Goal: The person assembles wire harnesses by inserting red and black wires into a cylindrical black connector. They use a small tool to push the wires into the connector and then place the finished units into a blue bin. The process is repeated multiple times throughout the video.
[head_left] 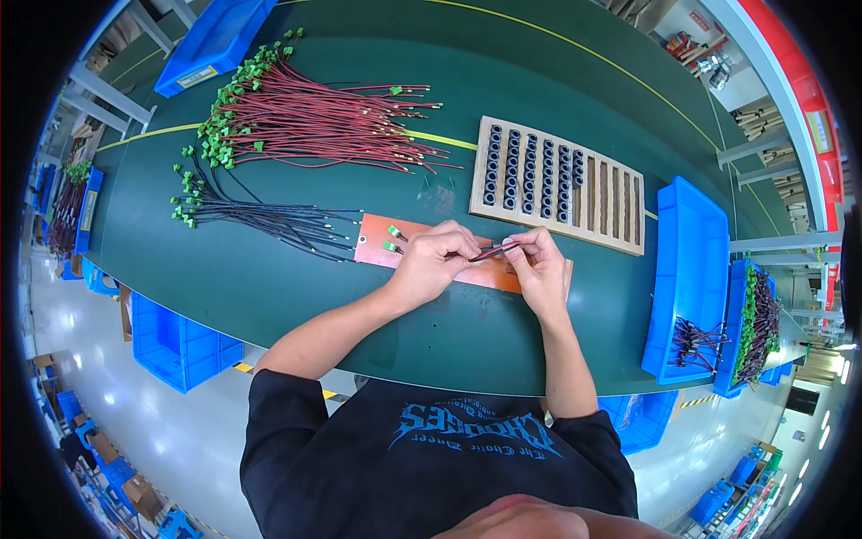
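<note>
Over an orange board [370,253] in the middle of the table, both hands are closed on red and black wires [496,252]. My left hand [433,259] pinches the wires from the left side. The fingertips of my right hand [540,271] grip them at a small end piece, partly hidden by the fingers. Two green connectors [393,246] lie on the board just left of my left hand. Left of the board is a spread of black wires [287,220] with green connectors. Behind it lies a larger pile of red wires [332,126], also with green connectors.
A wooden rack [557,221] holds rows of black cylindrical parts beyond my right hand. To the right, a blue bin [664,278] contains finished-looking wire bundles [699,343]. Another blue bin [220,40] stands far left; a blue crate [180,346] sits below the table's left edge.
</note>
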The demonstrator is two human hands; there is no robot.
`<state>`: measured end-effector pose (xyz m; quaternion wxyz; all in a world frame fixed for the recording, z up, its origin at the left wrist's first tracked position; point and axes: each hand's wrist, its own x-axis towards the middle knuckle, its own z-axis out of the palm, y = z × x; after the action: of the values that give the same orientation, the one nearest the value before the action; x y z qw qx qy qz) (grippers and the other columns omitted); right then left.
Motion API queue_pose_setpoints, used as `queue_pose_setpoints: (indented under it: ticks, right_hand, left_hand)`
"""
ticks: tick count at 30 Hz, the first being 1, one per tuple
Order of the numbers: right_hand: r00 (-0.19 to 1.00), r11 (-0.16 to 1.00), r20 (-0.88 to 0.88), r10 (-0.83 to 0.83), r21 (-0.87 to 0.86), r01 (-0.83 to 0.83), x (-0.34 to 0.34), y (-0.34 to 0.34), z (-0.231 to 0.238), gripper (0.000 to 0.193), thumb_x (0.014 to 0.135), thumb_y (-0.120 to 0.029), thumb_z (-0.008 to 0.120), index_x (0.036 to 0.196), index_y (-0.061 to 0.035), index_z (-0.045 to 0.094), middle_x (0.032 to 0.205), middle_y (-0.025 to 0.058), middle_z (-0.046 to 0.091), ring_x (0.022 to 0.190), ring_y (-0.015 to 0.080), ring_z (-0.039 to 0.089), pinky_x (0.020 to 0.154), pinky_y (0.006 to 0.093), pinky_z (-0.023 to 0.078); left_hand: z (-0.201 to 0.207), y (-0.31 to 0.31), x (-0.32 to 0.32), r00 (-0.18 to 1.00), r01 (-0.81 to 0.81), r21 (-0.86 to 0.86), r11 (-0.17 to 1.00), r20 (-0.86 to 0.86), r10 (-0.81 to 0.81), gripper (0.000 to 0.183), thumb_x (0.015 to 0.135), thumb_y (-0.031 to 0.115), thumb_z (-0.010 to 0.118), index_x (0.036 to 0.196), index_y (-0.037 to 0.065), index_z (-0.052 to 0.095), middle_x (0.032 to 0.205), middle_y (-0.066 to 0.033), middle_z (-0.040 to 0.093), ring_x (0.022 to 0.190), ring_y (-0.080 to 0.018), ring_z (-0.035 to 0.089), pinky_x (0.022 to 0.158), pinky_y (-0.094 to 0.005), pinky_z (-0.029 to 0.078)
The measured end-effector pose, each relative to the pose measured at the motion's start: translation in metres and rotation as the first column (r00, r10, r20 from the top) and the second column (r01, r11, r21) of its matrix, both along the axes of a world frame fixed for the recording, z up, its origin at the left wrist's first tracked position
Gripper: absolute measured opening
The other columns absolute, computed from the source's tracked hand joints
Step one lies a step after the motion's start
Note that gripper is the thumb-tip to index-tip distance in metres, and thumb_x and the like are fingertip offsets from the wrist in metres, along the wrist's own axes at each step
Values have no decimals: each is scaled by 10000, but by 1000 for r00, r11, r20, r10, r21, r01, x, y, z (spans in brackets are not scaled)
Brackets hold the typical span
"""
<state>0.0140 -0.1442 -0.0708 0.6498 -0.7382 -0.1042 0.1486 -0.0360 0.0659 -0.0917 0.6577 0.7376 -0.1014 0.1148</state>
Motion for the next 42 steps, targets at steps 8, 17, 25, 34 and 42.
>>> queue_pose_setpoints:
  ticks: [8, 17, 25, 34, 42]
  right_hand:
    - [999, 1000, 12, 30, -9, -30, 1, 0, 0, 146, 1034, -87, 664, 1070, 9, 559, 957, 103, 742, 882, 139, 723, 748, 257, 556]
    - [989, 990, 65, 133, 39, -136, 10, -14, -8, 173, 987, -37, 712, 1051, -1, 555, 978, 103, 758, 915, 135, 721, 775, 280, 568]
    - [971, 982, 199, 132, -163, -100, 12, -15, -5, 186, 972, -42, 728, 1044, -6, 560, 932, 116, 789, 908, 141, 748, 805, 283, 571]
    - [939, 987, 323, 115, -141, -72, 12, -18, -26, 175, 983, -62, 720, 1020, -4, 558, 904, 152, 787, 1015, 206, 755, 821, 303, 581]
    - [948, 985, 282, 148, -131, -115, 1, -9, -9, 197, 956, -28, 737, 1062, 6, 575, 1102, 175, 746, 1051, 228, 744, 881, 318, 581]
  left_hand:
    - [3, -4, 2, 996, 19, -65, 998, -80, -24, 107, 834, -119, 733, 903, -38, 724, 1012, -122, 695, 953, -204, 710, 819, -317, 594]
    - [5, 0, -1, 986, 20, -100, 995, -166, -36, 101, 923, -8, 744, 1017, -36, 719, 1003, -83, 684, 920, -154, 721, 814, -283, 595]
    - [3, 2, 1, 966, 15, -230, 973, -248, -74, 64, 908, -33, 742, 962, -46, 708, 1005, -67, 685, 919, -148, 723, 808, -281, 594]
    - [11, 6, 1, 979, 117, -82, 990, -155, -129, 91, 814, -103, 746, 843, -20, 721, 1085, -138, 696, 1022, -208, 698, 900, -336, 580]
    - [1, 2, 11, 930, 174, -339, 924, -251, -267, 94, 874, -112, 705, 866, -24, 672, 1134, -195, 699, 1078, -217, 697, 949, -349, 589]
